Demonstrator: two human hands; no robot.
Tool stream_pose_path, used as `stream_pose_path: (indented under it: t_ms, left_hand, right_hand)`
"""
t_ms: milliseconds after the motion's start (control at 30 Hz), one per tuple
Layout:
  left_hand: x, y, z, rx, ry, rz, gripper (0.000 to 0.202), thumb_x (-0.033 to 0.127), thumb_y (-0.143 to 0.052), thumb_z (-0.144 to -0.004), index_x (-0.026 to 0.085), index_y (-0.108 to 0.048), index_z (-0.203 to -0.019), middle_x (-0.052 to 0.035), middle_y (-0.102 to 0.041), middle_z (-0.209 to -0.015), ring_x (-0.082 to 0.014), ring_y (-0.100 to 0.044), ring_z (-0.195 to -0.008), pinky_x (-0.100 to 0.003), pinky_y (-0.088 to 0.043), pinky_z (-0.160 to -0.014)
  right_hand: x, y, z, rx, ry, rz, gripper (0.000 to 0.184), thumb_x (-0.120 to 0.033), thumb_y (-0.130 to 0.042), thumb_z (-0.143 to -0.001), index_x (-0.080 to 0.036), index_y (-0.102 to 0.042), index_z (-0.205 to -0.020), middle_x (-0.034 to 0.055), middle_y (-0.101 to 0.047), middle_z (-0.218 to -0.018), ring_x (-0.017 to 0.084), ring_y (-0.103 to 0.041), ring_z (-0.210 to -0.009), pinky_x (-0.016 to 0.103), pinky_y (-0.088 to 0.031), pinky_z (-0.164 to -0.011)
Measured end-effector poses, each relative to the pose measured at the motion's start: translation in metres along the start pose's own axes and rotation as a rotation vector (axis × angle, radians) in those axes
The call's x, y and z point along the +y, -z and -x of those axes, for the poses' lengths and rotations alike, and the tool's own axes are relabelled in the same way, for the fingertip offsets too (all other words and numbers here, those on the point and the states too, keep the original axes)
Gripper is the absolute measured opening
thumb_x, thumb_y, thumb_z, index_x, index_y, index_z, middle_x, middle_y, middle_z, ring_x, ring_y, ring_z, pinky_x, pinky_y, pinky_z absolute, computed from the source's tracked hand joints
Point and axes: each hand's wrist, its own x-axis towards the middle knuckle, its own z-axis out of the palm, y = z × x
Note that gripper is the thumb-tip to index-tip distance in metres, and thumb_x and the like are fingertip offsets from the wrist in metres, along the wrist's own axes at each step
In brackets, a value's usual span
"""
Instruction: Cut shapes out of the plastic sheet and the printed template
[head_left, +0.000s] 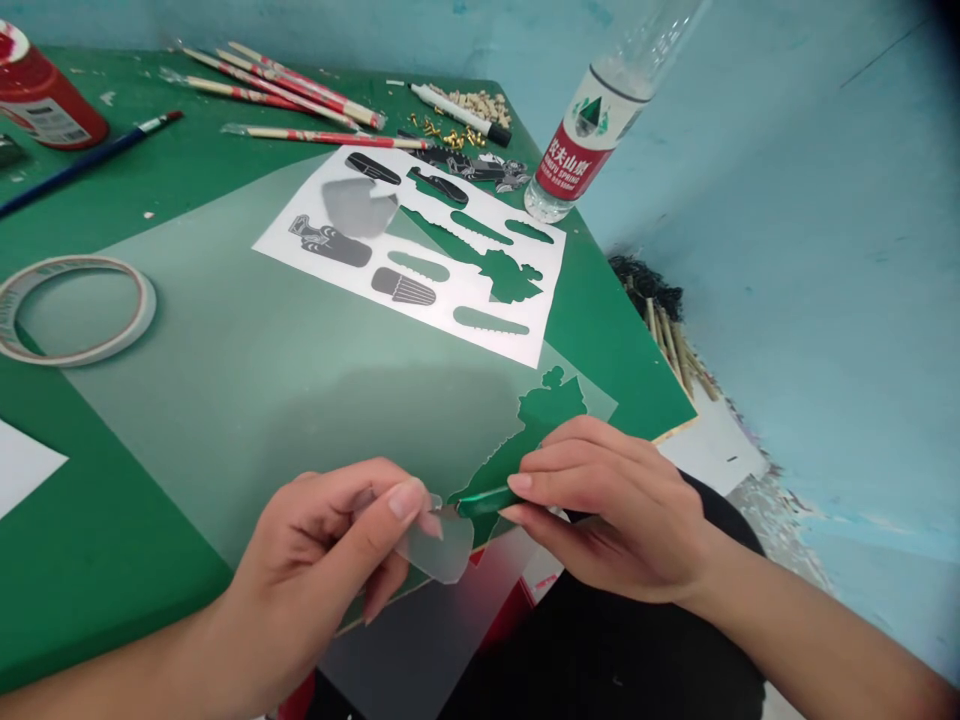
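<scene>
My left hand [330, 560] pinches a small translucent plastic cut-out piece [442, 545] between thumb and fingers near the table's front edge. My right hand [607, 505] is closed around a green-handled craft knife [484, 500], whose tip meets the piece. Both work at the near corner of a large translucent plastic sheet [247, 380] lying on the green table [97, 540]. A jagged shape has been cut out of the sheet's corner, showing green through it. Farther back on the sheet lies a white paper template [420, 300] with dark printed shapes and cut-out holes.
A roll of tape [75, 310] lies at the left. A clear water bottle [592, 130] stands at the table's far right corner. Several wooden sticks [285, 90], a blue-handled brush [90, 160], a white marker [457, 110], small gold fasteners [450, 135] and a red container [37, 95] sit at the back.
</scene>
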Motion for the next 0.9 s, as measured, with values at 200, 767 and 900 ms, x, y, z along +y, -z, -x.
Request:
stream_pose_path:
  t_ms: [200, 767, 900]
  left_hand:
    - [-0.003, 0.002, 0.002, -0.041, 0.048, 0.068, 0.052, 0.063, -0.057, -0.104, 0.019, -0.068, -0.08, 0.0053, -0.043, -0.048, -0.0067, -0.038, -0.043, -0.017, -0.022, -0.041]
    - [-0.008, 0.003, 0.004, -0.063, 0.079, 0.207, 0.043, 0.058, -0.059, -0.106, 0.021, -0.068, -0.088, 0.0046, -0.05, -0.054, -0.0074, -0.037, -0.047, -0.018, -0.027, -0.046]
    - [-0.009, 0.003, 0.004, -0.06, 0.076, 0.243, 0.041, 0.057, -0.059, -0.106, 0.021, -0.069, -0.089, 0.0046, -0.05, -0.055, -0.0072, -0.037, -0.049, -0.018, -0.026, -0.047]
  right_hand:
    - [0.0, 0.001, 0.0, -0.007, -0.001, -0.01, 0.015, -0.011, -0.071, -0.097, -0.016, -0.065, -0.109, 0.0065, -0.078, -0.084, 0.015, -0.071, -0.073, 0.03, -0.06, -0.066]
    - [-0.003, -0.007, 0.002, 0.055, -0.083, -0.049, 0.015, -0.009, -0.072, -0.095, -0.018, -0.065, -0.105, 0.0061, -0.076, -0.081, 0.015, -0.066, -0.069, 0.031, -0.057, -0.064]
    - [-0.003, -0.009, 0.003, 0.072, -0.111, -0.081, 0.014, -0.008, -0.073, -0.094, -0.016, -0.066, -0.102, 0.0064, -0.075, -0.08, 0.014, -0.065, -0.069, 0.031, -0.056, -0.064]
